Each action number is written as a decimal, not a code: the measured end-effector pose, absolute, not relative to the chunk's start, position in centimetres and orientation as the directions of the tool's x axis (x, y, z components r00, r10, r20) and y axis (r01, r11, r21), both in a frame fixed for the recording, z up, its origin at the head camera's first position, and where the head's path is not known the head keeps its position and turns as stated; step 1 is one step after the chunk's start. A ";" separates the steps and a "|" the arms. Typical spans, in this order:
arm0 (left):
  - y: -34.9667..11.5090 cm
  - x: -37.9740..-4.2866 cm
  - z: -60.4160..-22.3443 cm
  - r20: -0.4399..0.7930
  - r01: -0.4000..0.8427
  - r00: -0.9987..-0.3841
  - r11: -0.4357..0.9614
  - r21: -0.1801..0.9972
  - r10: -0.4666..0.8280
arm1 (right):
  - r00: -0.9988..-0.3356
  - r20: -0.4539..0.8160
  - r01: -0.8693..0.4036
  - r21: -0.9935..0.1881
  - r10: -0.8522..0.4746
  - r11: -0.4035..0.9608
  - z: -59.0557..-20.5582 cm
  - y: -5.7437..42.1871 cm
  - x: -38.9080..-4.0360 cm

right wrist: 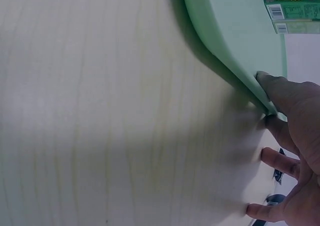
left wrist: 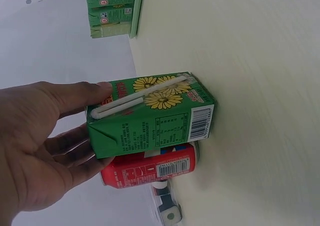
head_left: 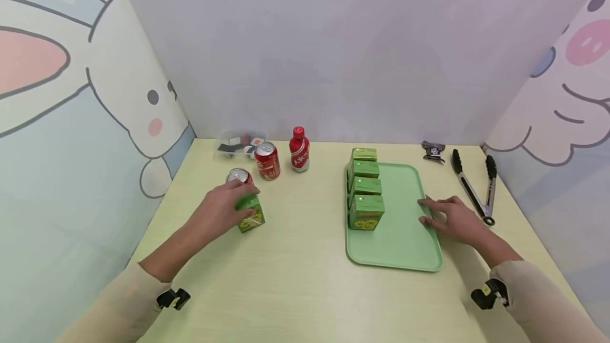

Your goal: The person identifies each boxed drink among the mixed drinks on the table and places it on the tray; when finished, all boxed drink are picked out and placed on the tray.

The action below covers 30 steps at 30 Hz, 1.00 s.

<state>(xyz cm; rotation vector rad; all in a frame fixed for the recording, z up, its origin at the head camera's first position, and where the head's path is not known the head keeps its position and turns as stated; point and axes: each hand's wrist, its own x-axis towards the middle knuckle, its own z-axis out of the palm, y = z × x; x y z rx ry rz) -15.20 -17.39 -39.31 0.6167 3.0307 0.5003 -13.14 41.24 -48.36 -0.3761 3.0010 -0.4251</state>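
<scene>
On the left of the table my left hand (head_left: 223,206) holds a green drink carton (head_left: 251,215) near its top, thumb on one side and fingers on the other. The left wrist view shows yellow flowers and a wrapped straw on this carton (left wrist: 155,113). A red can (left wrist: 150,168) stands just behind it, partly hidden. My right hand (head_left: 455,219) pinches the right rim of a light green tray (head_left: 405,247). In the right wrist view the thumb lies over the tray's edge (right wrist: 220,51). Several matching cartons (head_left: 367,204) stand in a row along the tray's left side.
Behind the left hand are another red can (head_left: 268,162), a red bottle (head_left: 299,150) and a clear container (head_left: 240,144) of small items. Black-tipped tongs (head_left: 472,189) lie right of the tray, near a small dark packet (head_left: 433,151). Walls border the table's back and sides.
</scene>
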 end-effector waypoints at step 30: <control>-3.0 -14.8 -34.8 0.103 0.740 -0.638 0.570 0.356 0.764 | -0.967 -0.063 -0.217 -0.291 -0.245 0.932 -48.2 40.9 -12.9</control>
